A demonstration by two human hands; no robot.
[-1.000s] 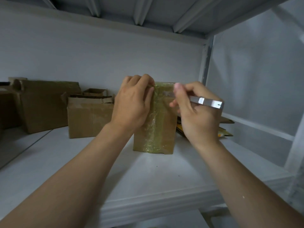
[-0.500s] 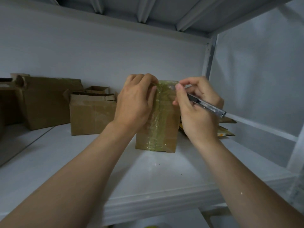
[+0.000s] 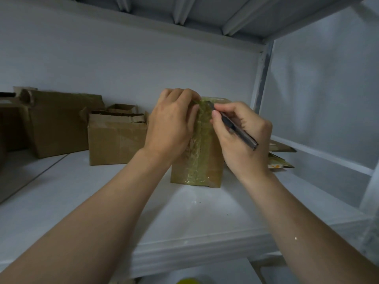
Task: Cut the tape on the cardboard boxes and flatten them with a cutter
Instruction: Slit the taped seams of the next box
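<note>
A white metal shelf (image 3: 98, 203) fills the scene, with another shelf board close overhead. At the far left of it stands a large brown cardboard box (image 3: 61, 124) with torn flaps. Just to its right is a middle-sized open box (image 3: 117, 140), its top flaps ragged, and a small open box (image 3: 122, 108) peeks out behind that.

At the centre of the shelf a narrow box (image 3: 207, 162) stands upright, wrapped in shiny, wrinkled clear tape (image 3: 200, 146). The person's left hand (image 3: 172, 124) grips the box's upper left edge, fingers curled over the top. The right hand (image 3: 241, 142) is closed round a slim dark cutter (image 3: 238, 130), held like a pen, with its tip against the tape at the box's top edge.

Behind the right hand, flattened cardboard pieces (image 3: 282, 159) lie on the shelf.
</note>
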